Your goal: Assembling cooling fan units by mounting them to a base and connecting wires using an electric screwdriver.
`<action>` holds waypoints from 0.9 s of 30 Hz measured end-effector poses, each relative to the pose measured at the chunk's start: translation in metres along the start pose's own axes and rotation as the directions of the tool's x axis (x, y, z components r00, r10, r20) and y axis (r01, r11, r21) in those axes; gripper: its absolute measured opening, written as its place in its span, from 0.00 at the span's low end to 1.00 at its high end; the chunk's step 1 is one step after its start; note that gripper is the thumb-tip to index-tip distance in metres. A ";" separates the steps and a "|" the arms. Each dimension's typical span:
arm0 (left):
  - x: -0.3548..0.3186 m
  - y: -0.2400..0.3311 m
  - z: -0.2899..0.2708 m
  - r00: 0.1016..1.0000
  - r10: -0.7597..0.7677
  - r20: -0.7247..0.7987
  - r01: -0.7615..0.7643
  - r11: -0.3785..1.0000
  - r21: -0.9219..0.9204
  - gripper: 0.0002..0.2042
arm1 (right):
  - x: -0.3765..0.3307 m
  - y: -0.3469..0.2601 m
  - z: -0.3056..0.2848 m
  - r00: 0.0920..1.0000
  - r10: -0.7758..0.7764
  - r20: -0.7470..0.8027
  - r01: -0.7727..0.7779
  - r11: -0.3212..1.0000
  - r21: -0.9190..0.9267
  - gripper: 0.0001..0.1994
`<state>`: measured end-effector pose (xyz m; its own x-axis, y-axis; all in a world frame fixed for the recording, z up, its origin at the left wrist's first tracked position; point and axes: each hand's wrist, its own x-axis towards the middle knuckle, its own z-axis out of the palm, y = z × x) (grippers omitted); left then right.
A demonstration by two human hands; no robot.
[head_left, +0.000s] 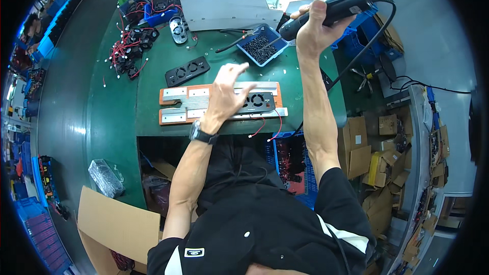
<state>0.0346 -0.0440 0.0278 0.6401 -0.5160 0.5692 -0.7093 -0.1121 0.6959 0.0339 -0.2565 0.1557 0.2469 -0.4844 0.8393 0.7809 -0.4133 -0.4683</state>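
My right hand [317, 33] is wrapped round a black electric screwdriver [351, 6], held up at the right with its cable trailing from the back end. The tool's thin bit slants down to the left, over a blue tray of black screws [261, 46]. My left hand [226, 91] has its fingers apart and hovers at a black panel with round fan openings [260, 103]; whether it touches the panel is hidden. That panel lies on a wooden fixture with metal strips [186, 103], and red wires [275, 131] with white plugs hang off its near side.
A second black fan panel [187, 71] lies behind the fixture on the green table [158, 61]. Small fans with tangled red wires [133, 46] are heaped at the left. A grey metal box [229, 0] stands at the back. An open carton [119, 219] is below left.
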 end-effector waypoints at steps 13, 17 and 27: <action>0.040 -0.003 0.016 0.967 -0.252 -0.032 0.216 0.883 -0.416 0.07 | -0.007 -0.042 0.009 0.997 0.071 -0.008 -0.069 0.989 0.129 0.42; 0.033 0.002 0.006 0.988 -0.140 -0.072 0.122 0.970 -0.212 0.07 | -0.012 -0.047 0.009 0.994 0.111 0.012 -0.111 0.975 0.193 0.42; 0.015 0.020 -0.011 0.983 0.149 0.106 -0.164 0.973 0.162 0.08 | -0.027 -0.059 0.005 0.988 0.084 0.133 -0.104 0.983 0.152 0.28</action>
<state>0.0333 -0.0449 0.0549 0.4927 -0.6138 0.6168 -0.8432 -0.1616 0.5128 -0.0164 -0.2153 0.1622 0.3852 -0.4107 0.8264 0.8294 -0.2385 -0.5052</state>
